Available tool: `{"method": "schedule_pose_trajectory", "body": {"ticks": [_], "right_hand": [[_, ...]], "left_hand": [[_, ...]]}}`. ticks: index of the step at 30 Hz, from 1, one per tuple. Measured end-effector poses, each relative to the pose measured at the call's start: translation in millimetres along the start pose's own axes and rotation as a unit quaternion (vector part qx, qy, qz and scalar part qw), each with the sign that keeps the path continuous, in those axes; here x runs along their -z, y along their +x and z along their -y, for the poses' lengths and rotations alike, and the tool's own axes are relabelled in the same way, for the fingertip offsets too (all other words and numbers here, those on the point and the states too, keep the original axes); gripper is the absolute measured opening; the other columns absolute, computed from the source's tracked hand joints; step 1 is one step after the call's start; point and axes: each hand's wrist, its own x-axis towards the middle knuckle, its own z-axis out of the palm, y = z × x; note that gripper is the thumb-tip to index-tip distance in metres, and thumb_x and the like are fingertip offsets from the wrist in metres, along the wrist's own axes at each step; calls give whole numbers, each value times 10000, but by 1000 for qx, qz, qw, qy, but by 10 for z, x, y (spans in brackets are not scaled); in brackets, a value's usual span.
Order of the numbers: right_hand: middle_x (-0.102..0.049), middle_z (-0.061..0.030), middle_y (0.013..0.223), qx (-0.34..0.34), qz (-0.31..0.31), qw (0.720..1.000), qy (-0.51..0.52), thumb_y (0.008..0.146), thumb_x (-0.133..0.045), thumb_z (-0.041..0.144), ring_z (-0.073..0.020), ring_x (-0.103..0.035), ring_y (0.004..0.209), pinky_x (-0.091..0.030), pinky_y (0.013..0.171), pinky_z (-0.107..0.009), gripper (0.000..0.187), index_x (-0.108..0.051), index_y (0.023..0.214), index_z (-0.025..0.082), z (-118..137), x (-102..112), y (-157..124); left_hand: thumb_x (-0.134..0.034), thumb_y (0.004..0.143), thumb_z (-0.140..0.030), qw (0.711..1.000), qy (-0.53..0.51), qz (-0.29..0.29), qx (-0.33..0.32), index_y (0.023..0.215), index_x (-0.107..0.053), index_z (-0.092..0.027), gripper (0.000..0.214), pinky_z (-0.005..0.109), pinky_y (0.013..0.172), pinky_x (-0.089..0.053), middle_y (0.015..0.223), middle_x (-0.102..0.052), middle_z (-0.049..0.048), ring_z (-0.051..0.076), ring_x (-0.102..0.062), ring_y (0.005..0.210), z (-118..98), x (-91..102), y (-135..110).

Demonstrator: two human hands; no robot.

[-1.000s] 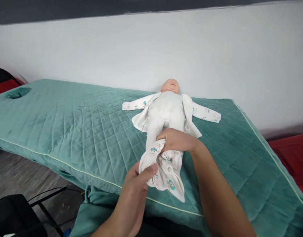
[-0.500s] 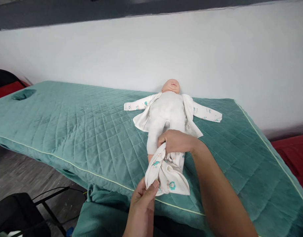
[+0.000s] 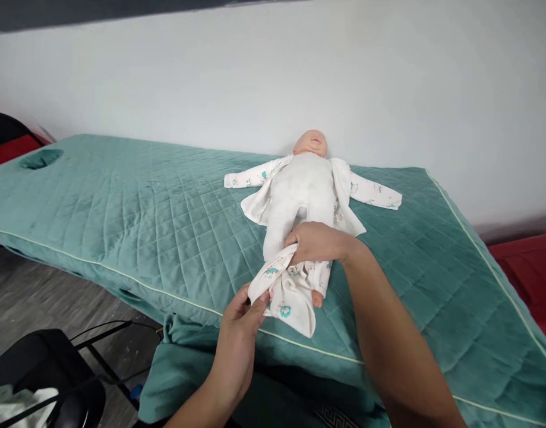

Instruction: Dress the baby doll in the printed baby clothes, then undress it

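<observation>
A baby doll point(image 3: 302, 187) lies on its back, head toward the wall, on the green quilted cover. Its white printed jacket point(image 3: 375, 191) hangs open, with both sleeves spread outward. White baby pants point(image 3: 285, 294) with teal prints are bunched at the doll's lower legs; one foot shows past the cloth on the right. My left hand point(image 3: 243, 315) pinches the pants' lower left edge between thumb and fingers. My right hand point(image 3: 315, 242) is closed on the upper part of the same cloth, over the legs; some of its fingers are hidden.
The bed point(image 3: 143, 202) with its green quilted cover stands against a white wall point(image 3: 255, 83) and has a hole at its far left. A black chair point(image 3: 45, 380) with pale cloth on it is at lower left. Something red point(image 3: 529, 279) stands at the right.
My left hand has drawn the pants leftward, and a doll's foot now shows at the right. My right hand keeps its grip near the legs. The view has tipped slightly downward.
</observation>
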Motion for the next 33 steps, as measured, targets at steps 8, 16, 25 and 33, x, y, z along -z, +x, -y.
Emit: {"method": "schedule_pose_trajectory", "body": {"ticks": [8, 16, 25, 33], "right_hand": [[-698, 11, 717, 0, 8, 1000, 7, 723, -707, 428, -139, -570, 665, -318, 593, -263, 231, -749, 761, 204, 8, 29, -16], [-724, -17, 811, 42, 6, 996, 80, 689, -774, 631, -170, -617, 748, -373, 616, -254, 478, -755, 807, 169, -65, 43, -41], [-726, -15, 842, 57, -27, 985, 163, 730, -757, 581, -178, -624, 770, -437, 665, -261, 429, -739, 849, 169, -94, 47, -105], [-738, -15, 915, 54, -116, 978, 167, 790, -688, 419, -189, -641, 826, -458, 706, -263, 282, -737, 933, 181, -111, 37, -73]], "left_hand": [[-803, 788, -373, 999, -35, 38, -4, 1087, -744, -193, 354, 304, 848, -543, 1080, -745, 56, 197, -684, 957, -28, 2, 61], [-713, 877, -405, 988, 51, 92, -111, 1038, -695, -175, 281, 242, 706, -464, 933, -715, 26, 147, -618, 814, 37, 157, 361], [-713, 838, -496, 956, 191, 92, -201, 1009, -669, -179, 363, 256, 698, -435, 910, -696, 21, 145, -569, 752, -298, 187, 929], [-654, 864, -412, 906, 290, 107, -289, 975, -666, -203, 237, 279, 731, -435, 891, -675, 12, 173, -577, 805, -540, 31, 1468]]}}
